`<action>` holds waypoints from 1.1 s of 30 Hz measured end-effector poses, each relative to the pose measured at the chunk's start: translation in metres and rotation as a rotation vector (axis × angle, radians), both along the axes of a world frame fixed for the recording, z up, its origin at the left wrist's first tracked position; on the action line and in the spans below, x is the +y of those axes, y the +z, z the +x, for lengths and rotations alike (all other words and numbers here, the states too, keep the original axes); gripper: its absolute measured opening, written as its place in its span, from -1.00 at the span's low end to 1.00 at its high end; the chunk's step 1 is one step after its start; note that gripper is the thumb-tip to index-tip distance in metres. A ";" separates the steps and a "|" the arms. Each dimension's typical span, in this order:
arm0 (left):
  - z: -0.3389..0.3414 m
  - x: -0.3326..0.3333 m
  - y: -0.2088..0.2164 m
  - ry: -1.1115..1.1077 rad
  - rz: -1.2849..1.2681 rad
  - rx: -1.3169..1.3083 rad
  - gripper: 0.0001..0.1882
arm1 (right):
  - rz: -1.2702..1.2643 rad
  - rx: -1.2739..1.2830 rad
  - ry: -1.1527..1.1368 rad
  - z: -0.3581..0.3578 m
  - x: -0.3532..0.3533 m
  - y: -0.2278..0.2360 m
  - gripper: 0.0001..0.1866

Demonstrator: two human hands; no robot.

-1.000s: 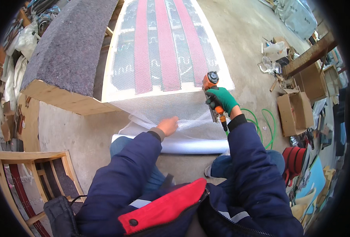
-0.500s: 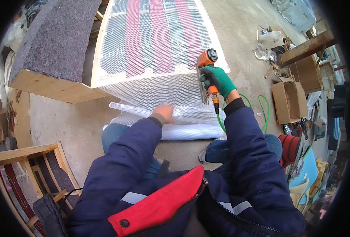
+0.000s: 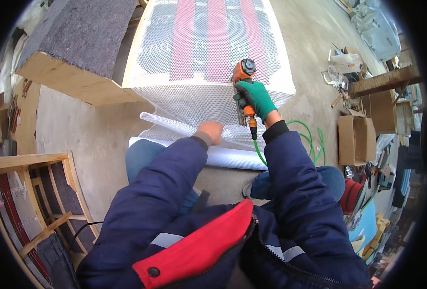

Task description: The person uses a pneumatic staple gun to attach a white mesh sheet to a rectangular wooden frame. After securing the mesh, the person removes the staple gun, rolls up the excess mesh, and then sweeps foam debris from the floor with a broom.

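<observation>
My right hand (image 3: 256, 98), in a green glove, grips an orange pneumatic staple gun (image 3: 244, 70) over the near edge of a wooden frame (image 3: 286, 79). White mesh netting (image 3: 179, 101) covers this frame, with pink straps (image 3: 218, 41) and wavy springs showing through. The netting hangs over the frame's near side, down to a white roll (image 3: 235, 159) on the floor. Bare and closed, my left hand (image 3: 210, 131) holds a bunched fold of the netting just above that roll. Its fingertips are hidden.
A green air hose (image 3: 304, 126) loops right from the gun. A felt-covered wooden frame (image 3: 78, 33) stands at the left, and another bare wooden frame (image 3: 25, 164) is at the lower left. On the right are a cardboard box (image 3: 357, 139) and a rusty beam (image 3: 387, 79).
My view has shifted, so the frame sits further right and a little lower. The staple gun has moved left along the frame's near edge. My left hand keeps its hold on the netting.
</observation>
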State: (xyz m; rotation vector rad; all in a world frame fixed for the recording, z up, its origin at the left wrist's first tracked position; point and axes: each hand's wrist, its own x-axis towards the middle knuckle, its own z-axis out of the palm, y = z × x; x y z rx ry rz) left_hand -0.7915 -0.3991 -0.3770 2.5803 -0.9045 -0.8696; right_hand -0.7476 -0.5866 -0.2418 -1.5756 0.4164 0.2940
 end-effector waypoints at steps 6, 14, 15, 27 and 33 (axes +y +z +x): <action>0.000 0.004 -0.002 -0.006 -0.062 -0.006 -0.76 | 0.051 0.015 0.138 0.007 0.025 0.000 -0.74; -0.009 0.014 -0.021 -0.043 -0.204 -0.207 -0.80 | 0.007 0.021 0.256 0.022 0.055 -0.002 -0.72; -0.010 0.014 -0.023 -0.029 -0.207 -0.209 -0.80 | -0.038 0.016 0.220 0.024 0.058 -0.002 -0.72; 0.012 0.097 0.024 0.034 0.124 -0.291 -0.79 | -0.025 0.029 0.261 0.035 0.073 -0.014 -0.78; 0.054 0.164 0.050 -0.212 -0.276 -0.279 -0.83 | -0.021 0.060 0.308 0.036 0.068 -0.013 -0.76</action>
